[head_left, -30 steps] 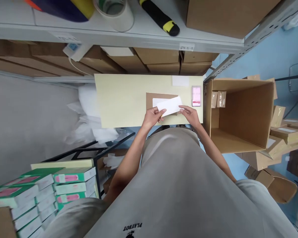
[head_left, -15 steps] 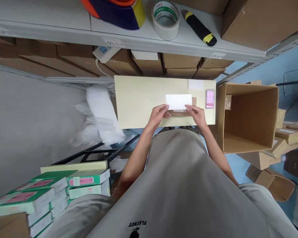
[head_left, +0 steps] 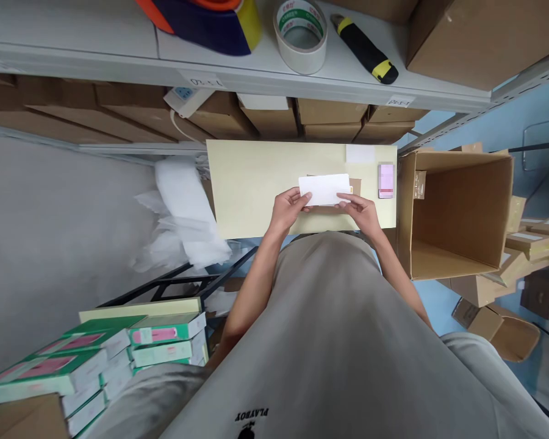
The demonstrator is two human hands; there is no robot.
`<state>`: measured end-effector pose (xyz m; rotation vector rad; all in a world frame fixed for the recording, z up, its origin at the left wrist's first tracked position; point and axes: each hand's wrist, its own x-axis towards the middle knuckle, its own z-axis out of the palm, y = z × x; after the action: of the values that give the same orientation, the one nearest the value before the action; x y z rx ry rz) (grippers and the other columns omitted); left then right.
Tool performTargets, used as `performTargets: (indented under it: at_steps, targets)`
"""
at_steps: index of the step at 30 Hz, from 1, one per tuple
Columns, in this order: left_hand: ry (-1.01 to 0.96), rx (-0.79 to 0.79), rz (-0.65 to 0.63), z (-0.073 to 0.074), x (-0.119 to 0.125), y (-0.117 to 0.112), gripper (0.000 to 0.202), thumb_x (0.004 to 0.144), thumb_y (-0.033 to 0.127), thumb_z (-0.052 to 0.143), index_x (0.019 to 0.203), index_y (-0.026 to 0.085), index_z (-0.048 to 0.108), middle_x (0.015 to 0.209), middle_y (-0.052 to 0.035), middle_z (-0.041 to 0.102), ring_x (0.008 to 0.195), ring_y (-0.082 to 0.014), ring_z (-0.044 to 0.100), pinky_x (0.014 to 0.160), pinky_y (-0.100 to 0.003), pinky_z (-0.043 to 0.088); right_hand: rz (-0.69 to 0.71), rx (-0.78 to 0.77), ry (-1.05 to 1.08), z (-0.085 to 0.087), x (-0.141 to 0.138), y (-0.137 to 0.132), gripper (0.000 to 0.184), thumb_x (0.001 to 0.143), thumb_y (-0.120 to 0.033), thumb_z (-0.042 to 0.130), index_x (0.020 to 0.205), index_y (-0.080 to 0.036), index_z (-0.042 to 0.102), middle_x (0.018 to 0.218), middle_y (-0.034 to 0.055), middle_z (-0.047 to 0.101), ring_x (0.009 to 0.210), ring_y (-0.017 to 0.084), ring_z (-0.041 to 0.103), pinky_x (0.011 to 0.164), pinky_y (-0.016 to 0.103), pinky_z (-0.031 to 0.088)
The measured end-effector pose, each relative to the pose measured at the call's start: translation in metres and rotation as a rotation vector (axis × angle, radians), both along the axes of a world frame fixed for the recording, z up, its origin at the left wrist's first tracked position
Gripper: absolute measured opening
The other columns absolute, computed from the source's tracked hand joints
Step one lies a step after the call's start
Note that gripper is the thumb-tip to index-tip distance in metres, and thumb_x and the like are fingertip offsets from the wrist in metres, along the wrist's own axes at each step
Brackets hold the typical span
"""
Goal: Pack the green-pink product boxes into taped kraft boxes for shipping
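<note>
Both hands hold a blank white rectangular card or slip (head_left: 324, 188) above the pale yellow tabletop (head_left: 251, 183). My left hand (head_left: 287, 210) pinches its left end, thumb on top. At the lower right edge, the fingers of my right hand (head_left: 362, 213) close on the card. Partly hidden below it lies a flat brown cardboard piece (head_left: 355, 185). A small orange mark shows by the card's right edge; what it belongs to I cannot make out.
A pink-and-white pack (head_left: 385, 181) and a white paper (head_left: 360, 153) lie on the tabletop. An open carton (head_left: 460, 213) stands right, bubble wrap (head_left: 183, 207) left. The shelf above bears a tape roll (head_left: 301, 36) and a utility knife (head_left: 365, 49). Green boxes (head_left: 165, 335) are stacked lower left.
The white card has shifted slightly left and tilted, its right end a little lower. My left thumb lies further over it. The orange mark has come into view beside the card.
</note>
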<state>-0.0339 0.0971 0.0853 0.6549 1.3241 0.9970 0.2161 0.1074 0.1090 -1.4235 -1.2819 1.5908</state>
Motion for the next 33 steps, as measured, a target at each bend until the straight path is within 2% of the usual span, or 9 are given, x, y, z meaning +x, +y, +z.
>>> performTargets:
  at_steps: [4,9,13,18,22,25,29,31,33]
  targets:
    - [0.033,-0.001,-0.026,-0.002,0.01,0.008,0.067,0.075,0.069,0.096,0.115,0.018,0.082,0.111,-0.0123,0.087,0.095,-0.024,0.079,0.072,-0.03,0.065,-0.019,0.056,-0.049,-0.005,0.018,0.01,0.057,0.091,-0.074,0.088,0.126,-0.029,0.089,0.115,0.0064,0.086,0.097,0.022,0.079,0.098,0.043,0.068]
    - [0.112,-0.005,-0.007,-0.008,0.029,0.017,0.078,0.081,0.055,0.093,0.146,0.018,0.068,0.101,-0.007,0.084,0.091,-0.0217,0.078,0.078,-0.032,0.067,-0.006,0.057,-0.08,-0.013,0.039,0.019,0.047,0.094,-0.063,0.087,0.127,-0.029,0.088,0.107,0.0044,0.083,0.098,0.022,0.076,0.098,0.043,0.067]
    - [0.183,-0.009,-0.027,-0.012,0.049,0.022,0.081,0.087,0.048,0.087,0.158,0.02,0.059,0.1,-0.0049,0.082,0.087,-0.0203,0.077,0.077,-0.032,0.067,-0.044,0.081,-0.141,-0.031,0.059,0.03,0.055,0.101,-0.058,0.079,0.147,-0.029,0.078,0.115,0.0067,0.084,0.105,0.024,0.078,0.105,0.044,0.066]
    - [0.191,-0.015,-0.041,-0.013,0.073,0.025,0.072,0.088,0.047,0.084,0.151,0.019,0.064,0.119,-0.0124,0.084,0.102,-0.0243,0.08,0.072,-0.029,0.065,-0.064,0.068,-0.476,-0.077,0.098,0.056,0.06,0.108,-0.052,0.066,0.161,-0.023,0.064,0.144,0.0173,0.079,0.108,0.03,0.08,0.108,0.051,0.066]
    - [0.208,-0.047,-0.041,-0.01,0.09,0.027,0.063,0.087,0.046,0.084,0.141,0.018,0.069,0.119,-0.0134,0.086,0.105,-0.0254,0.08,0.072,-0.029,0.064,-0.002,0.009,-0.784,-0.115,0.124,0.087,0.05,0.112,-0.037,0.06,0.156,-0.014,0.062,0.165,0.0257,0.063,0.134,0.038,0.073,0.118,0.057,0.06]
    - [0.203,-0.049,-0.028,-0.007,0.1,0.029,0.062,0.087,0.047,0.085,0.139,0.017,0.069,0.119,-0.0137,0.086,0.105,-0.0253,0.08,0.071,-0.028,0.063,0.09,-0.056,-0.909,-0.134,0.134,0.109,0.041,0.112,-0.036,0.06,0.147,-0.014,0.062,0.179,0.0275,0.045,0.141,0.042,0.069,0.117,0.058,0.06]
    - [0.211,-0.059,-0.017,-0.003,0.107,0.029,0.06,0.086,0.047,0.086,0.136,0.018,0.071,0.12,-0.0137,0.086,0.106,-0.026,0.08,0.072,-0.029,0.064,0.175,-0.127,-0.908,-0.144,0.141,0.124,0.033,0.111,-0.032,0.058,0.138,-0.014,0.063,0.185,0.029,0.035,0.14,0.043,0.069,0.116,0.061,0.06]
    - [0.231,-0.071,-0.005,-0.002,0.108,0.029,0.06,0.085,0.051,0.086,0.134,0.018,0.071,0.12,-0.0135,0.086,0.108,-0.0266,0.08,0.073,-0.029,0.064,0.155,-0.118,-0.872,-0.141,0.143,0.123,0.03,0.11,-0.032,0.058,0.134,-0.014,0.064,0.184,0.029,0.038,0.141,0.043,0.068,0.118,0.062,0.057]
    - [0.236,-0.073,0.024,0.0,0.107,0.027,0.062,0.084,0.055,0.087,0.133,0.019,0.071,0.119,-0.0139,0.086,0.11,-0.0274,0.08,0.074,-0.03,0.065,0.085,-0.064,-0.789,-0.133,0.141,0.116,0.031,0.111,-0.04,0.06,0.13,-0.016,0.066,0.176,0.0285,0.05,0.137,0.04,0.071,0.119,0.06,0.057]
